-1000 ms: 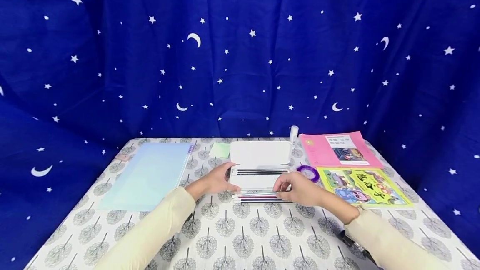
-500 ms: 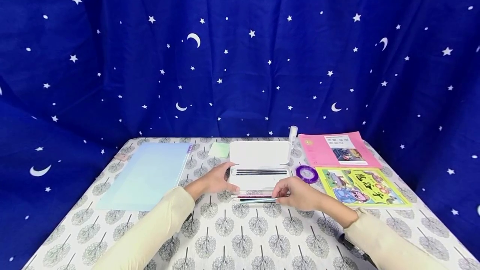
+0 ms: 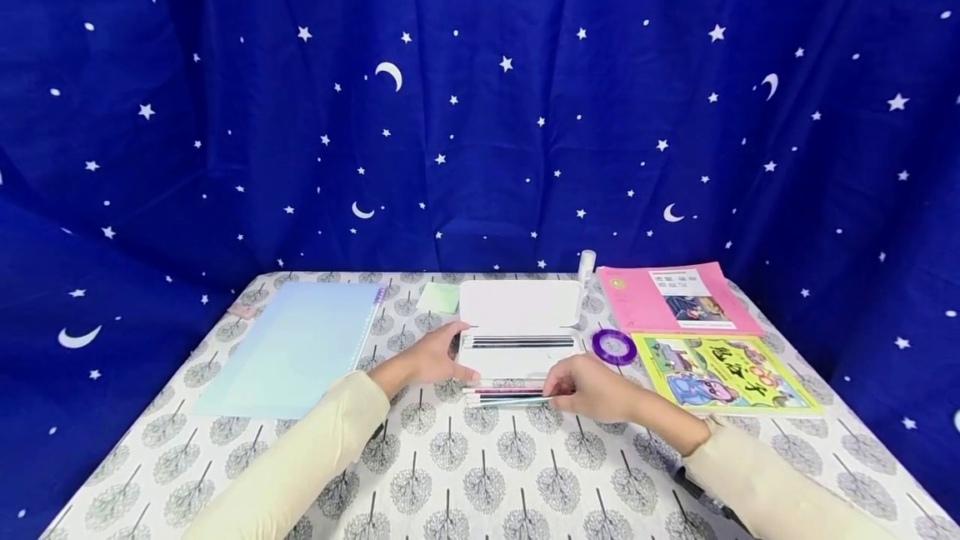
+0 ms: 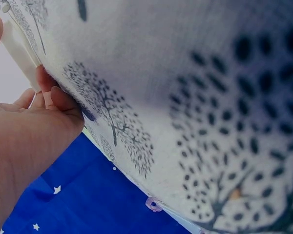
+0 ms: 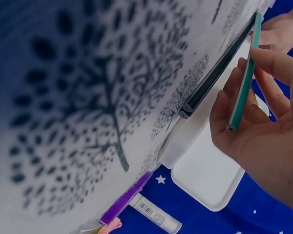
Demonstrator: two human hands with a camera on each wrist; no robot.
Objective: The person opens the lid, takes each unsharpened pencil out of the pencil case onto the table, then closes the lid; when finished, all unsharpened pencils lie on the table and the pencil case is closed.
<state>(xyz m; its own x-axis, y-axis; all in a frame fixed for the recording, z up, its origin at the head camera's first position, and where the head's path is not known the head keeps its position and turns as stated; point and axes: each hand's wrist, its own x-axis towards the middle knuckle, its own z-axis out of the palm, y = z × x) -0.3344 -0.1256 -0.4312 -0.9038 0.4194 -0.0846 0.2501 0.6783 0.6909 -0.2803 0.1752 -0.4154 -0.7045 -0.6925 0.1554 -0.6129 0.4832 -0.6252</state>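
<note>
One teal pencil (image 5: 240,95), pinched in the nearer right hand (image 3: 592,388).
Long axis sideways, just in front of an open pencil box (image 3: 510,365) held at its left end by the left hand (image 3: 437,355).

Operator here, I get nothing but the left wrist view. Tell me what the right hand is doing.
Observer: The right hand pinches a teal pencil, which shows clearly in the right wrist view.
Operator: Now report what lies inside the white case.
Observer: In the head view, dark pencils lie side by side in the white case, toward its hinge side.
</note>
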